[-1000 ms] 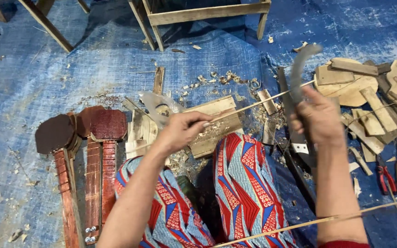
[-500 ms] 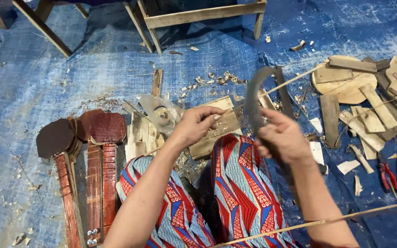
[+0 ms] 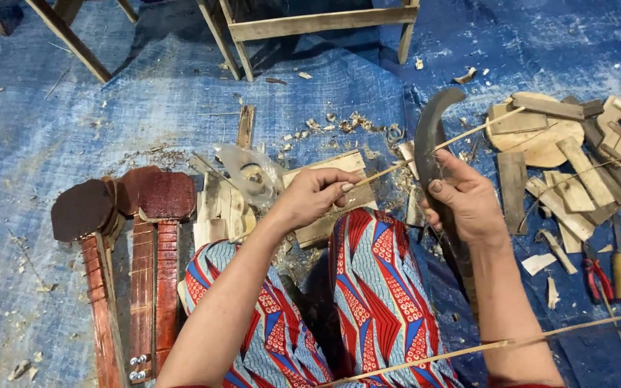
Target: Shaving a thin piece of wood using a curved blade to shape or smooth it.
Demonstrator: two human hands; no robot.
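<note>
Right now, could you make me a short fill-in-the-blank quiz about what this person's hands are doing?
1. The left hand pinches a thin wooden ____.
2. The right hand grips a curved dark blade that is shaped like a ____.
3. The ground sheet under the wood scraps is ____ in colour.

Missing words: stick; sickle; blue

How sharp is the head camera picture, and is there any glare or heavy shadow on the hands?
Head view: both hands, left and right, look sharp with little motion blur; light is even and soft, no glare on the curved blade; dark shadow lies only under the wooden frame at the top, on the blue tarp.
</note>
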